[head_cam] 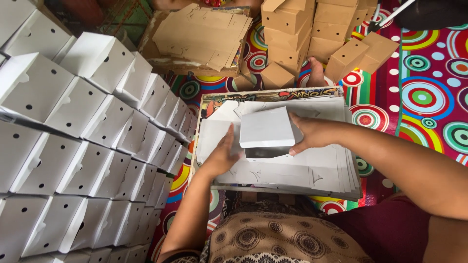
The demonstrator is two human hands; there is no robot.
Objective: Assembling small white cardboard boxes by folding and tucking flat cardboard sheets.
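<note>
A white cardboard box (267,129), partly folded with its lid closed over a dark opening, sits on a stack of flat white box blanks (321,168). My right hand (312,132) grips the box's right side, fingers curled around the edge. Against the box's left side presses my left hand (222,155), flat and with fingers together. The blanks lie on a board (214,100) with a printed colourful border, resting over my lap.
Rows of folded white boxes (87,146) with small round holes fill the left. Brown folded boxes (312,34) are piled at the top, next to flat brown blanks (202,31). A foot (317,74) rests beyond the board. A mat with coloured circles (424,97) covers the floor.
</note>
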